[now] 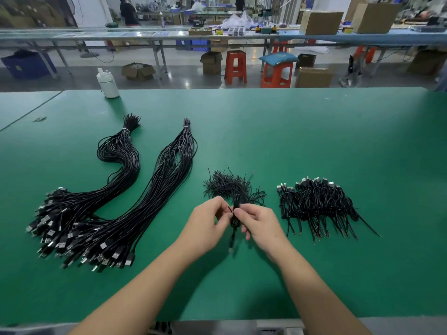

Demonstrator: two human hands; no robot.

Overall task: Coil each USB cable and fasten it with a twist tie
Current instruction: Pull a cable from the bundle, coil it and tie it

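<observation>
A coiled black USB cable (234, 223) hangs between my two hands just above the green table (314, 131). My left hand (208, 223) pinches a black twist tie (229, 209) at the coil's top. My right hand (258, 223) grips the coil from the right, fingers curled round it. The cable's plug end dangles below, blurred. Behind my hands lies a loose heap of black twist ties (229, 186). To the right sits a pile of coiled, tied cables (316, 204). Two long bundles of uncoiled cables (116, 201) stretch across the left, plugs toward me.
A white bottle (107, 83) stands at the table's far left edge. Beyond the table are orange stools (235, 66), cardboard boxes (320, 21) and long workbenches, with people far back.
</observation>
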